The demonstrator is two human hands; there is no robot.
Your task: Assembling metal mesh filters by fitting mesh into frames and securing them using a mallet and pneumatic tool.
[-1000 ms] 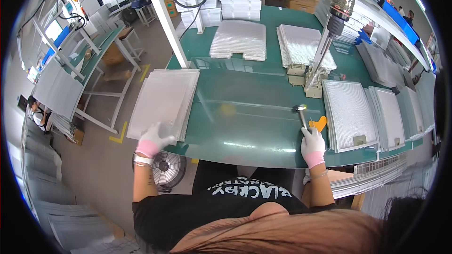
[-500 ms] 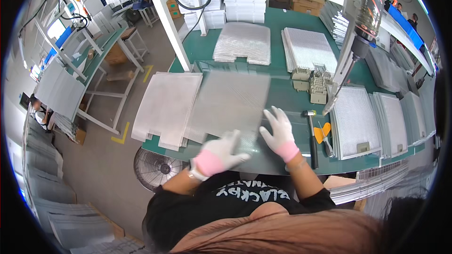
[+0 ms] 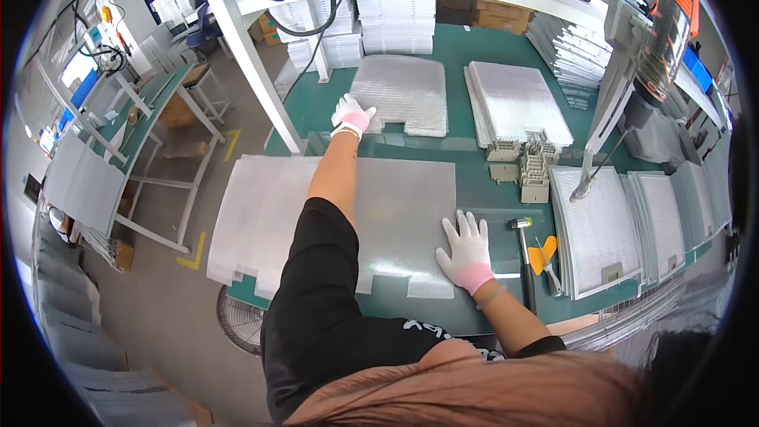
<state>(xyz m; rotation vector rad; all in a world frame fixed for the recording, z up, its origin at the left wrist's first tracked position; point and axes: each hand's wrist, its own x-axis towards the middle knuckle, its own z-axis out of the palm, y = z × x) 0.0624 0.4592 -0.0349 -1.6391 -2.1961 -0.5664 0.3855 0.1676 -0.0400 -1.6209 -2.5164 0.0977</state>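
A large silvery mesh sheet (image 3: 411,205) lies flat on the green workbench (image 3: 466,63) in front of me. My right hand (image 3: 465,251), in a white glove with a pink cuff, presses flat on its near right corner, fingers spread. My left hand (image 3: 353,115), gloved the same way, reaches far forward and rests on the near left corner of a stack of similar mesh sheets (image 3: 403,91) at the back of the bench. Whether the fingers pinch a sheet cannot be told.
More mesh sheets (image 3: 253,213) overhang the bench's left edge. A second stack (image 3: 514,103) lies back right, framed filter panels (image 3: 597,229) to the right. A hammer (image 3: 523,249), an orange-handled tool (image 3: 544,257) and grey plastic clips (image 3: 526,166) lie beside my right hand. A white post (image 3: 245,55) rises at left.
A second ago both hands were at the bench's near edge. A mesh sheet was then slid to the middle; now my left hand has reached out to the far stack.
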